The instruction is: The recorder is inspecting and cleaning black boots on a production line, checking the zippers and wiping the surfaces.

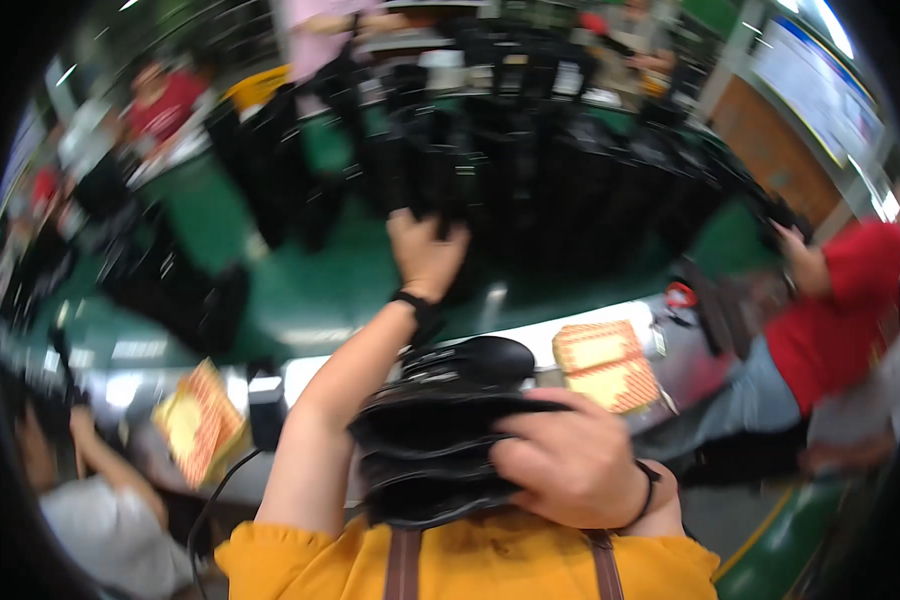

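Against my chest several black boots (430, 430), glossy and leather-like, are bunched with their open tops toward me. My right hand (570, 460) is closed on their right edge, fingertips over the rims. My left arm stretches forward over the green work surface (310, 290). At its end my left hand (430, 255) reaches in among the row of tall black boots (530, 190), right at their near edge. Motion blur and dark leather obscure its fingers, so whether it grips one cannot be told.
Two yellow-and-orange patterned boxes, one at right (605, 365) and one at left (200, 425), lie along the near strip. More black boots (185, 300) stand at left. A person in red (840, 300) works at right; others sit left and far. A cable (220, 490) hangs at lower left.
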